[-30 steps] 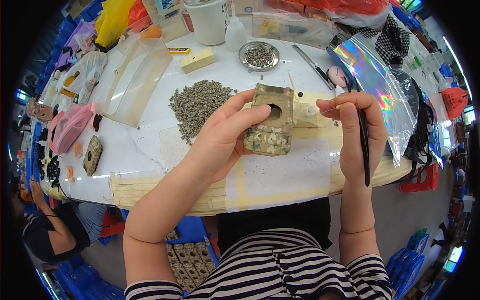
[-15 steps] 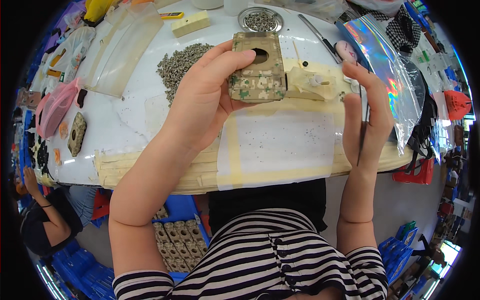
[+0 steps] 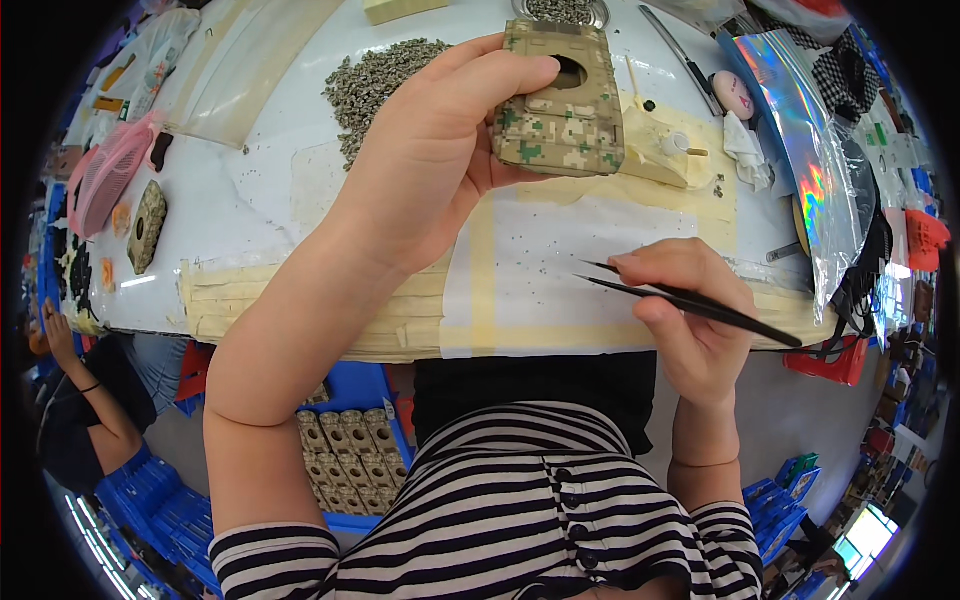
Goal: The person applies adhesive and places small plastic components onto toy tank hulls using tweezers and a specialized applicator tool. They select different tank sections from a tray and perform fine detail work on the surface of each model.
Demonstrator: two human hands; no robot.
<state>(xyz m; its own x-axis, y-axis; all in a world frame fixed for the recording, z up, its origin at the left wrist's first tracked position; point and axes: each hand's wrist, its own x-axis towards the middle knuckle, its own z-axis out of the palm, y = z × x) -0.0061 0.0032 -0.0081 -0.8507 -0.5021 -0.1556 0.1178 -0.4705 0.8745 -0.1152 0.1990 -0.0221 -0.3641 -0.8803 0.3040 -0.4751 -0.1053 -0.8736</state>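
Observation:
My left hand [image 3: 415, 150] is closed round a boxy camouflage-patterned case [image 3: 565, 130] with a round hole in its upper half. The thumb lies at the rim of the hole. My right hand [image 3: 700, 315] pinches black pointed tweezers [image 3: 735, 315] between thumb and fingers. Their two tips are slightly apart and point left, over a white sheet [image 3: 500, 315] taped to the table's front edge. Tiny dark specks are scattered on that sheet. Whether the tips touch it I cannot tell.
A heap of small metallic bits [image 3: 375, 85] lies beyond my left forearm, and a round metal dish [image 3: 600, 15] holds more. A yellowish block [image 3: 650, 150] bears a small white cup [image 3: 676, 144]. Below the table, a blue crate [image 3: 355, 375] contains several similar cases. Another person's hand [image 3: 58, 335] shows far left.
My right hand has come down and turned, bringing the tweezers from upright to nearly level over the sheet. The case in my left hand appears further up and right.

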